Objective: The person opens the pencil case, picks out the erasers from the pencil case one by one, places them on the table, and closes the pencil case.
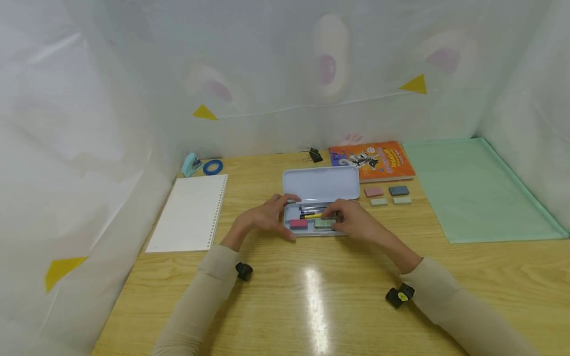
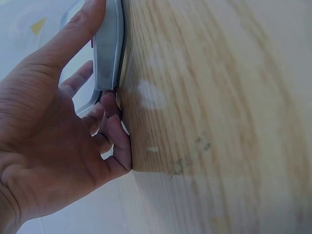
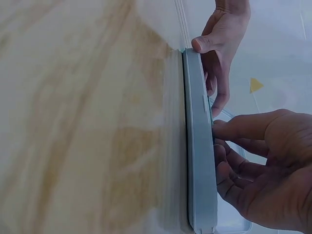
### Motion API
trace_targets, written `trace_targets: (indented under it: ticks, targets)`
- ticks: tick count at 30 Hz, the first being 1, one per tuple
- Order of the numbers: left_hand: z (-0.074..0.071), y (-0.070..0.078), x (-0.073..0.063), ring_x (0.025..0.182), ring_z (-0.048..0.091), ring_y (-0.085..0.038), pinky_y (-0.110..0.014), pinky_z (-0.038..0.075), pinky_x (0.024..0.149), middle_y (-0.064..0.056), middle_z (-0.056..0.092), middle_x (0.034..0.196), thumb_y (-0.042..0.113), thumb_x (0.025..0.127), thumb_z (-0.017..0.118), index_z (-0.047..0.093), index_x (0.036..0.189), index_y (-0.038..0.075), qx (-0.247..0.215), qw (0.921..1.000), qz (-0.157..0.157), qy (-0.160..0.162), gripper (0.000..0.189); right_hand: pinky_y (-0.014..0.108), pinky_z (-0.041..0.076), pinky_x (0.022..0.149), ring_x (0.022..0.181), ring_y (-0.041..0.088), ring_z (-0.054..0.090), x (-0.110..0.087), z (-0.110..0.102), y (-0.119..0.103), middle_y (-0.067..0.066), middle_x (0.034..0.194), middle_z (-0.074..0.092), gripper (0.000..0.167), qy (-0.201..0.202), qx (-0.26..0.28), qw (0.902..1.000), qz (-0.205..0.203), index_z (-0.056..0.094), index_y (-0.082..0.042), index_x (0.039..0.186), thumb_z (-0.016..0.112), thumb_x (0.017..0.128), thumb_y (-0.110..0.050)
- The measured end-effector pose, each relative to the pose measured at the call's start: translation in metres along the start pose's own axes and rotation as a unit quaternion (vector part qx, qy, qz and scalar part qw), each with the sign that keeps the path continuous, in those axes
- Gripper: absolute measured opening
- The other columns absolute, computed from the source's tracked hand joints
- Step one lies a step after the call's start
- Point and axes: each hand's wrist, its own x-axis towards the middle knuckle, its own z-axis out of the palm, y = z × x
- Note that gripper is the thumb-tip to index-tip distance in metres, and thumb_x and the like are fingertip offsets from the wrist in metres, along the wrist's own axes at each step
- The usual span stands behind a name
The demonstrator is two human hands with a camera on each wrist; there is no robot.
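A light blue pencil case (image 1: 320, 184) lies with its lid swung back. My left hand (image 1: 267, 216) holds the case's left end, thumb at the front corner and fingers towards the back; the left wrist view shows the thumb along the case wall (image 2: 108, 53). Inside the tray are a pink eraser (image 1: 299, 224), a yellow pen (image 1: 310, 216), darker pens behind it and a green eraser (image 1: 324, 224). My right hand (image 1: 357, 222) reaches into the right half, thumb and fingers pinching the green eraser. That hand hides the tray's right end.
Several erasers, among them a pink one (image 1: 373, 192) and a dark blue one (image 1: 398, 190), lie right of the case. Behind are an orange book (image 1: 387, 165) and a binder clip (image 1: 315, 155). A notebook (image 1: 189, 212), blue tape (image 1: 213, 167) and stapler (image 1: 190, 164) are left; a green mat (image 1: 485, 198) is right.
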Motion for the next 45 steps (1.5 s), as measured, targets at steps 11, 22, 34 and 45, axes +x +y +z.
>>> trace_targets:
  ticks: [11,22,34,45]
  targets:
    - [0.0,0.0,0.001,0.135,0.039,-0.029,-0.055,0.036,0.116,-0.012,0.037,0.149,0.045,0.077,0.092,0.031,0.156,0.036,0.005,0.9999,-0.009,0.001,0.101,0.033,0.054,0.075,0.086,0.018,0.062,0.001,0.0,-0.004,0.008,0.099,0.071,0.028,-0.004,0.004,0.9996,0.029,0.074,-0.001,0.109,0.072,0.082,0.006]
    - [0.001,-0.001,0.002,0.138,0.038,-0.031,-0.057,0.035,0.116,-0.014,0.035,0.153,0.043,0.077,0.093,0.032,0.156,0.036,0.002,1.0,-0.006,-0.001,0.1,0.03,0.054,0.079,0.091,0.017,0.062,-0.007,-0.015,-0.004,0.007,0.104,0.069,0.025,-0.019,0.037,0.9985,0.038,0.073,-0.004,0.113,0.071,0.088,0.0]
    - [0.0,0.001,0.0,0.136,0.038,-0.03,-0.057,0.035,0.116,-0.013,0.035,0.151,0.043,0.076,0.093,0.032,0.156,0.035,0.001,0.9999,-0.01,-0.001,0.101,0.027,0.055,0.08,0.093,0.019,0.066,-0.008,-0.022,-0.003,0.006,0.106,0.072,0.016,-0.021,0.097,0.9935,0.056,0.075,-0.007,0.111,0.073,0.096,-0.006]
    - [0.0,0.003,-0.001,0.136,0.038,-0.031,-0.058,0.034,0.116,-0.014,0.035,0.152,0.041,0.077,0.093,0.032,0.155,0.034,-0.008,0.9999,-0.011,-0.003,0.099,0.025,0.056,0.086,0.106,0.017,0.067,-0.031,-0.059,0.002,0.01,0.125,0.069,0.021,0.077,0.16,0.9812,0.076,0.074,-0.008,0.121,0.071,0.1,-0.013]
